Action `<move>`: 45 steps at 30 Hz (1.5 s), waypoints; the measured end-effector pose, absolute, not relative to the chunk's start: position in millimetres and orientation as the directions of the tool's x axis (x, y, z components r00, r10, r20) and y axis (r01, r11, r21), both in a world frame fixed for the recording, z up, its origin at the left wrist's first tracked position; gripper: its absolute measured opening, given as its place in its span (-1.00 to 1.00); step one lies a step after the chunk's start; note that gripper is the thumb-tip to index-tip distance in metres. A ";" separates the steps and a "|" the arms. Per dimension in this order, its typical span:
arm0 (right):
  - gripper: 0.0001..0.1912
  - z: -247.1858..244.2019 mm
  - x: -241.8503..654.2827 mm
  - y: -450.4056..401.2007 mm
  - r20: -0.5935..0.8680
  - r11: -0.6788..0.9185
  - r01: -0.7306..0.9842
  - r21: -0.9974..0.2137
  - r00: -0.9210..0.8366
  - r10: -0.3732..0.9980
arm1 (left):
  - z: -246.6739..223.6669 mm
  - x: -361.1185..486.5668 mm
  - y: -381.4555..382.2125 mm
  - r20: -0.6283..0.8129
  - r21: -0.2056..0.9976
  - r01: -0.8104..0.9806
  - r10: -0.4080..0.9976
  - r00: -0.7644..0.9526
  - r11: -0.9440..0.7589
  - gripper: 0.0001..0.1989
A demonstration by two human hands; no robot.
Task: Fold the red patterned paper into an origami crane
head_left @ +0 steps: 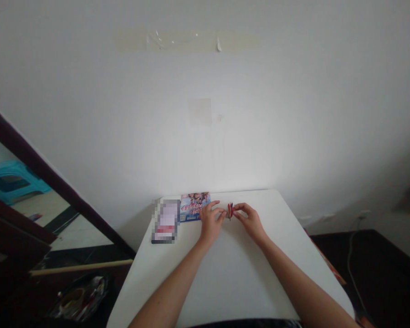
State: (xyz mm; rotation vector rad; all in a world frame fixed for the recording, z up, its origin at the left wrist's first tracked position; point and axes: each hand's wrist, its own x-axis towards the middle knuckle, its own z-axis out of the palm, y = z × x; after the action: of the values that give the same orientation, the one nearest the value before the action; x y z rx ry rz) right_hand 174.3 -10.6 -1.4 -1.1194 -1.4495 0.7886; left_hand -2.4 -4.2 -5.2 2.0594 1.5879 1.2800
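Observation:
A small bundle [230,210] with red, white and dark blue stripes stands above the white table, between my two hands; it is too small to tell its exact kind. My right hand [252,222] pinches it from the right with thumb and fingertips. On the other side, my left hand [210,221] has thumb and a finger drawn together at its left edge, while another finger is raised and stretched out. Partly behind my left hand lies a blue printed leaflet [190,214] with figures and red lettering.
The white table [225,278] meets the wall [246,150] at its back edge. A phone-like object [166,223], blurred by pixels, lies at the table's left. A black-lined bin [80,298] stands low on the left. On the right a cable [350,259] hangs from a socket.

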 end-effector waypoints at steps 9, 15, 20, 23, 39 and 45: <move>-0.75 -0.3 175.6 -9.8 0.337 0.327 0.272 -0.905 -0.007 0.941 | -2.9 -1.5 -4.8 0.489 0.680 0.627 0.872 0.000 -0.381 -0.94; -0.71 -5.1 178.6 -5.8 0.337 0.311 0.293 -0.904 0.038 0.941 | -4.4 -1.3 -3.9 0.533 0.678 0.592 0.846 0.011 -0.436 -0.98; -0.74 -9.4 178.6 -5.0 0.339 0.326 0.270 -0.906 0.002 0.941 | -6.8 -1.3 -2.5 0.538 0.663 0.596 0.842 0.042 -0.454 -0.94; -0.74 -10.4 177.9 -5.2 0.331 0.318 0.273 -0.908 0.001 0.944 | -8.0 -1.3 -1.8 0.559 0.654 0.582 0.827 0.060 -0.484 -0.91; -0.70 -7.9 169.7 -10.6 0.356 0.348 0.271 -0.897 -0.023 0.934 | -8.9 -3.2 1.5 0.527 0.681 0.556 0.846 0.080 -0.476 -0.89; -0.71 -6.0 169.6 -13.5 0.331 0.304 0.313 -0.900 0.034 0.943 | -8.6 -3.0 1.2 0.530 0.656 0.575 0.841 0.112 -0.490 -0.91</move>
State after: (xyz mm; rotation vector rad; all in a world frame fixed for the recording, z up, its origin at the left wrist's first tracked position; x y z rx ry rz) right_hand 169.6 -13.5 -6.0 -1.2111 -1.4994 0.7384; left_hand -3.0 1.2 -8.6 2.1072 1.3937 1.3196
